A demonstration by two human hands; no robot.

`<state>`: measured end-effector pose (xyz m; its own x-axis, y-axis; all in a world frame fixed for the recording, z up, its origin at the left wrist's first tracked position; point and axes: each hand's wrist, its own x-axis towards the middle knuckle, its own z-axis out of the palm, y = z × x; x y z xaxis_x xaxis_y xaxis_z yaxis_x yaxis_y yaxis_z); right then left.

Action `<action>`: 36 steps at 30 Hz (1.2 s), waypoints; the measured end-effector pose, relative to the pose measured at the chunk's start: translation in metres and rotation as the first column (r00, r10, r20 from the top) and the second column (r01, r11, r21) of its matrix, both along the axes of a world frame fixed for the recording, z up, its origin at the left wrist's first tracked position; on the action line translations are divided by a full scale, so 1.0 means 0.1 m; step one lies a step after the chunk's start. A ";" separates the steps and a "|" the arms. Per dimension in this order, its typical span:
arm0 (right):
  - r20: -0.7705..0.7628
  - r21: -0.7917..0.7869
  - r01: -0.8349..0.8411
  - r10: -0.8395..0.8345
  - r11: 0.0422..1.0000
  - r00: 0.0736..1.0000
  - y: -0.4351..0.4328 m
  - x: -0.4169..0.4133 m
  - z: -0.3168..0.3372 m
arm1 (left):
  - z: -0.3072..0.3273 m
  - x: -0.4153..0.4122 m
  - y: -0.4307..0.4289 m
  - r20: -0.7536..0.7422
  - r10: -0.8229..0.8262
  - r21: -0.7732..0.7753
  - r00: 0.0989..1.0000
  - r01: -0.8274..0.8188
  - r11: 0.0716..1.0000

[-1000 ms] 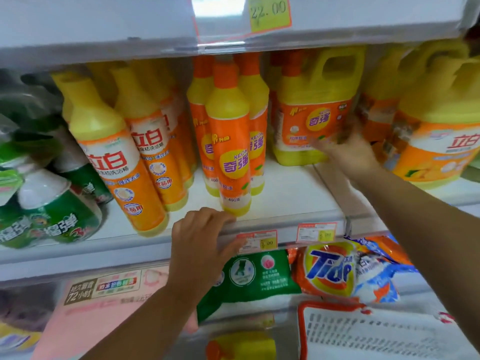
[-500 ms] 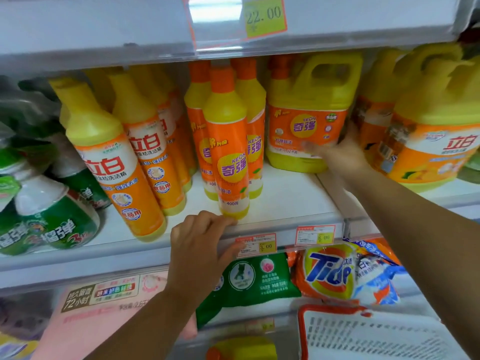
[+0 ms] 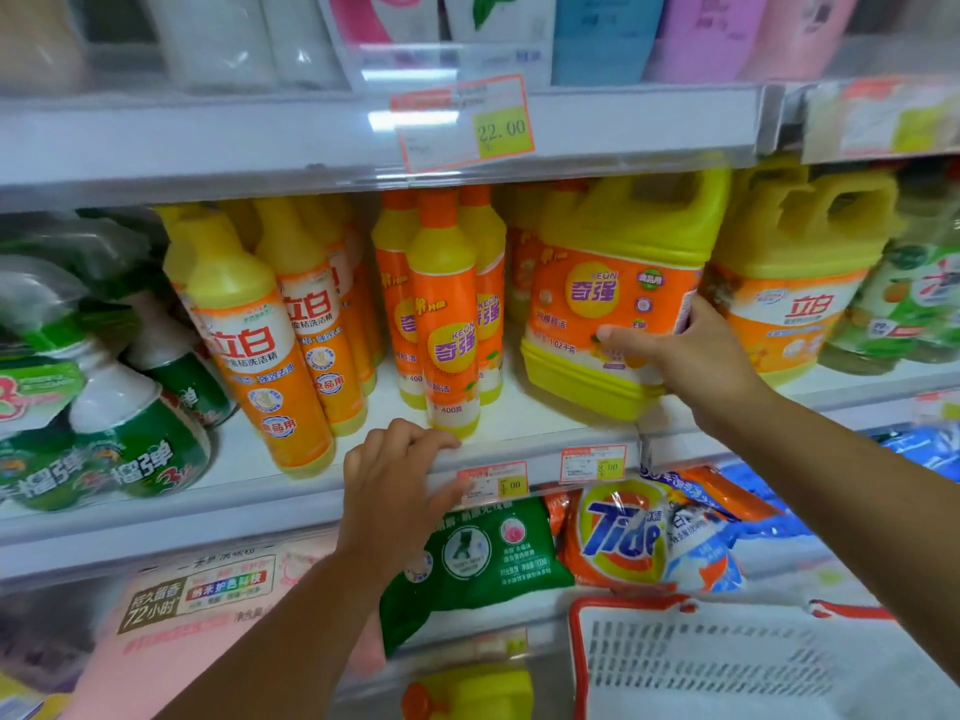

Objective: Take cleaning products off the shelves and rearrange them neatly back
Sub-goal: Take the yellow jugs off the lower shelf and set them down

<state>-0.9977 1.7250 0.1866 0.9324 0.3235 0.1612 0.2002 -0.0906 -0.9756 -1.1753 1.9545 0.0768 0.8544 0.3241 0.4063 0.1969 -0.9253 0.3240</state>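
Note:
A big yellow jug with an orange label [image 3: 613, 304] stands on the middle shelf [image 3: 291, 491]. My right hand [image 3: 691, 356] grips its lower right corner, thumb across the front label, and the jug leans slightly. My left hand [image 3: 395, 485] rests on the shelf's front edge, fingers curled over the lip, just in front of a slim orange and yellow bottle [image 3: 449, 314]. Two more slim bottles stand behind that one. Tall yellow and orange bottles [image 3: 260, 335] stand to the left.
Another yellow jug [image 3: 795, 283] stands right of the held one. Green spray bottles [image 3: 119, 428] lie at far left. Below are a green bag [image 3: 478, 558], a Tide bag [image 3: 618, 532] and a white basket with a red rim [image 3: 727, 662]. Pouches fill the top shelf.
The yellow jug has come forward and left toward the shelf's front with my right hand on it. My view has tilted up. My left hand has stayed on the shelf edge.

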 end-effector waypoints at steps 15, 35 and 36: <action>-0.260 0.012 -0.331 0.322 0.944 0.910 -0.80 -2.01 0.18 | 0.90 -1.29 -1.06 0.039 -0.404 -0.999 0.914 0.047 0.010; -0.318 -0.070 -0.081 0.055 0.994 0.947 -0.83 -2.27 -0.13 | 0.04 -1.93 -1.15 -0.079 -0.263 -0.900 0.962 0.045 0.434; -0.350 -0.025 -0.103 0.087 0.994 0.933 -0.85 -2.25 -0.13 | 0.05 -1.93 -1.13 -0.084 -0.260 -0.896 0.962 0.041 0.441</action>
